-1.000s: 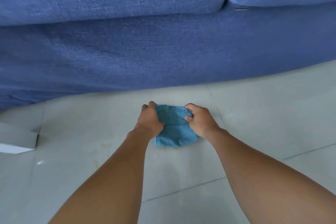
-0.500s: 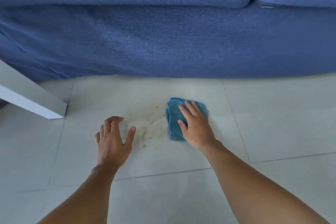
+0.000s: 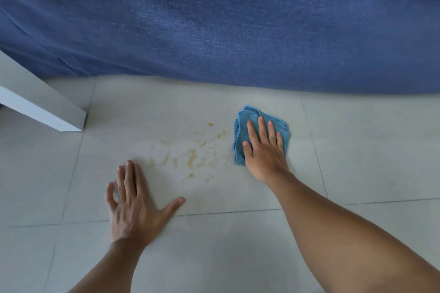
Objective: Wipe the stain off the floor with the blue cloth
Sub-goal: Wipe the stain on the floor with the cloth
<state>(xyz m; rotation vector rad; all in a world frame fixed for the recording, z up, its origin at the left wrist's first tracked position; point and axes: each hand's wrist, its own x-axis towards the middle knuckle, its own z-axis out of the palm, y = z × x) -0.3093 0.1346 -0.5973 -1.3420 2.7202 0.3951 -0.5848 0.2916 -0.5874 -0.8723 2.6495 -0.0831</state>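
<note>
A folded blue cloth [image 3: 247,121] lies on the pale floor tiles, just right of a yellowish splattered stain [image 3: 190,157]. My right hand [image 3: 264,150] presses flat on the cloth, fingers spread, covering its lower right part. My left hand [image 3: 133,207] rests flat on the bare tile below and left of the stain, fingers apart, holding nothing. The stain sits between the two hands, uncovered.
A blue fabric sofa [image 3: 214,26] runs across the whole back, its base meeting the floor just beyond the cloth. A white furniture leg or panel corner [image 3: 47,107] juts in at the left. Grey grout lines cross the floor tiles [image 3: 357,150].
Both hands gripped the bunched cloth a second ago. The left hand let go and settled flat on the tile; the right hand laid the cloth right of the now exposed stain.
</note>
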